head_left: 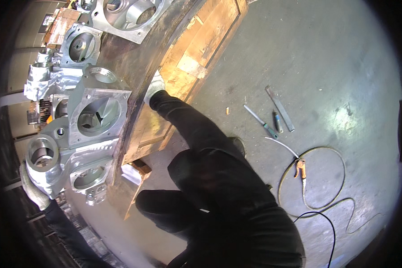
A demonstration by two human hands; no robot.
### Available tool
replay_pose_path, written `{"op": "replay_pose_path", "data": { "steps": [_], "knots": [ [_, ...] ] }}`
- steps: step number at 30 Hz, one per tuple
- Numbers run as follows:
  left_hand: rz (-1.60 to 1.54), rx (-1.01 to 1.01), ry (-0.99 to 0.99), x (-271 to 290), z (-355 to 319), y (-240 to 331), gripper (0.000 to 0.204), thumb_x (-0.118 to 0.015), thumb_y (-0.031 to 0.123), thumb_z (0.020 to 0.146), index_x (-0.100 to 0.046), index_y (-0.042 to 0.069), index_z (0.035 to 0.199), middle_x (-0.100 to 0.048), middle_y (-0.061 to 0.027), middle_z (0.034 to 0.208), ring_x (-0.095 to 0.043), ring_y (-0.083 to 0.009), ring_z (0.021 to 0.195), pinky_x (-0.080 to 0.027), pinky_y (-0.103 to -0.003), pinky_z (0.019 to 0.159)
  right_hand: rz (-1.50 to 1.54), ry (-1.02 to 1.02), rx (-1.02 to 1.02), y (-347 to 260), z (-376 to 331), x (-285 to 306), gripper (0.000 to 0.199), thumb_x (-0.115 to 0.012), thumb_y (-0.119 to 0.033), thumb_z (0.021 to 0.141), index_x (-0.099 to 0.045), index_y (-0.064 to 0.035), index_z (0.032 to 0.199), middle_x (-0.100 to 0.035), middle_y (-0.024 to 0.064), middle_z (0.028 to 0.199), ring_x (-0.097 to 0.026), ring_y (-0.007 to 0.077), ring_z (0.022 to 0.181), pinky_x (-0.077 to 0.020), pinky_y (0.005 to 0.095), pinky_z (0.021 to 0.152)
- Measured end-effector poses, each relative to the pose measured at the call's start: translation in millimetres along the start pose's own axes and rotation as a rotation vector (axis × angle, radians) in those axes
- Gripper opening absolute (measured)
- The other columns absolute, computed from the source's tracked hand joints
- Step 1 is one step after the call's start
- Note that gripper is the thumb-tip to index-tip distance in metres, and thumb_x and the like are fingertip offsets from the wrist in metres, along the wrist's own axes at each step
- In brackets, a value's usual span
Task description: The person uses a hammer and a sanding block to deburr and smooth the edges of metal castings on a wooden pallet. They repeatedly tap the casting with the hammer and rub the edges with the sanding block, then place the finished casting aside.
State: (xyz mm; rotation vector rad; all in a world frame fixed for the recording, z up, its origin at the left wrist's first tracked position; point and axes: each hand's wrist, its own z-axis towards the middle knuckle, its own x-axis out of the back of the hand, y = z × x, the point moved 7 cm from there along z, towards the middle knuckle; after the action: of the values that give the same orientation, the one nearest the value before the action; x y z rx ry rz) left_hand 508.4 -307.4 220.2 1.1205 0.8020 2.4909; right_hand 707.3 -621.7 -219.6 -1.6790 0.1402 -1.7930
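Silvery casting [66, 166] could shift on the bench [116, 56] if the left hand [34, 190] pushes unevenly, though I cannot tell its grip or the right hand's [155, 85].

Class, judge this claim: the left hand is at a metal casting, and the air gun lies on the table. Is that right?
Not quite: the air gun lies on the floor, not on the table, as the head view shows. The left hand is indeed at a metal casting.
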Motion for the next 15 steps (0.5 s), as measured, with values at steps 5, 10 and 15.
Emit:
{"op": "replay_pose_path", "data": {
  "steps": [5, 10, 15],
  "knots": [
    [0.168, -0.039, 0.005, 9, 2, -5, 0.042, -0.047, 0.024, 0.107, -0.060, -0.003, 0.137, -0.060, -0.0124, 0.141, -0.056, -0.0210, 0.127, -0.040, -0.035, 0.113, 0.008, -0.010, -0.071, 4, 5, -5, 0.049, -0.055, -0.032, 0.092, -0.059, -0.0070, 0.134, -0.058, 0.0189, 0.137, -0.055, 0.0375, 0.124, -0.0402, 0.0504, 0.105],
    [0.357, -0.162, -0.060, -9, -4, 12, 0.042, -0.044, 0.022, 0.108, -0.060, -0.003, 0.137, -0.059, -0.0133, 0.142, -0.055, -0.0217, 0.130, -0.039, -0.036, 0.114, 0.011, -0.046, -0.089, 11, -12, -12, 0.048, -0.051, -0.032, 0.093, -0.062, -0.0069, 0.133, -0.060, 0.0205, 0.135, -0.057, 0.0381, 0.120, -0.0427, 0.0515, 0.101],
    [-0.020, -0.052, -0.043, -31, -21, 21, 0.041, -0.056, 0.025, 0.104, -0.064, -0.002, 0.133, -0.066, -0.0115, 0.133, -0.059, -0.0189, 0.121, -0.042, -0.033, 0.110, -0.046, -0.080, -0.123, 1, -6, -33, 0.048, -0.047, -0.032, 0.094, -0.065, -0.0068, 0.131, -0.062, 0.0221, 0.133, -0.060, 0.0388, 0.116, -0.0451, 0.0526, 0.096]
  ]
}}
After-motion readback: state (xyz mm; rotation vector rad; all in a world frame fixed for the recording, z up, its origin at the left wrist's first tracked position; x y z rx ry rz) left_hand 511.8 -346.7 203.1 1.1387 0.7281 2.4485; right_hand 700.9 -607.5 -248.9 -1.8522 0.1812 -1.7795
